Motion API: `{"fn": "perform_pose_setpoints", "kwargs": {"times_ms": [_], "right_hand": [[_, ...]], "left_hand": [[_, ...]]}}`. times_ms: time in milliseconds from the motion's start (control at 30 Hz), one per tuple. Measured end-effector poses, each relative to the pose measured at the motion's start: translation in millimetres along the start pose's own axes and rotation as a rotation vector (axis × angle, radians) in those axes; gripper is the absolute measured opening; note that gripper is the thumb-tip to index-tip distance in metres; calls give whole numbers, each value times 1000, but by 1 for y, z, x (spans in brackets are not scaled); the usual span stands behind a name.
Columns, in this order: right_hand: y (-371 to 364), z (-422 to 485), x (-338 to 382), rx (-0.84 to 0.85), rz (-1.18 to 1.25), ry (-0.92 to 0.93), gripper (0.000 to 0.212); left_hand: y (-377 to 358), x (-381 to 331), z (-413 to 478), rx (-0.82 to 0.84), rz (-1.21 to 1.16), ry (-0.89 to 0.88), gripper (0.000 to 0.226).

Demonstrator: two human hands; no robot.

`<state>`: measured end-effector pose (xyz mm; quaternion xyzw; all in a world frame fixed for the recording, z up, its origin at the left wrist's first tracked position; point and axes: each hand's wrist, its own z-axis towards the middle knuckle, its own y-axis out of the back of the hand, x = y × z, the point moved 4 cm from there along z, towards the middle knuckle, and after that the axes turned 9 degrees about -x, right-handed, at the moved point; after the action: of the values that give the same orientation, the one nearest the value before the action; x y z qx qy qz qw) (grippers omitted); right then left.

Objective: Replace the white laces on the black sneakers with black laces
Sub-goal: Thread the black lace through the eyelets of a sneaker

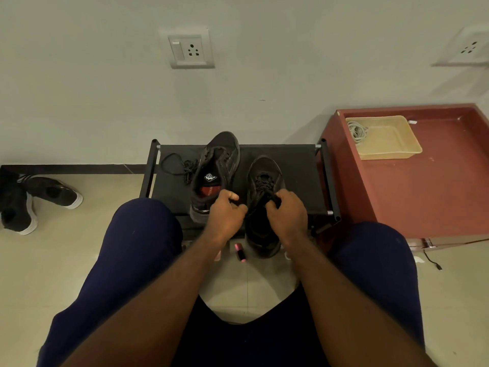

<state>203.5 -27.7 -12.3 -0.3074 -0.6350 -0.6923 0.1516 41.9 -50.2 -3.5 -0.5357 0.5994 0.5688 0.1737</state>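
Lacing of the sneaker point(264, 165) under both hands seems nearly done — left hand point(225, 214) and right hand point(287, 217), close together, each pinch its black lace point(265, 186) — next, I judge, comes a snug knot

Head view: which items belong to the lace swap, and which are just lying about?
Job: near sneaker, its lace gripped by left hand and right hand; far sneaker; loose lace; rack.
Lying about: floor shoes, tray, cable, pink item, cabinet, socket.
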Motion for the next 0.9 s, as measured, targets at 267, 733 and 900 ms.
{"fn": "perform_pose_setpoints", "kwargs": {"times_ms": [267,733,900], "right_hand": [[6,16,-9,166,324,-128,20],[12,25,-19,188,272,-62,21],[5,24,-22,151,278,-93,19]], "left_hand": [[-12,-10,0,67,494,-324,21],[-34,-28,-1,-30,742,-339,37],[-31,-29,6,-33,747,-330,31]]}}
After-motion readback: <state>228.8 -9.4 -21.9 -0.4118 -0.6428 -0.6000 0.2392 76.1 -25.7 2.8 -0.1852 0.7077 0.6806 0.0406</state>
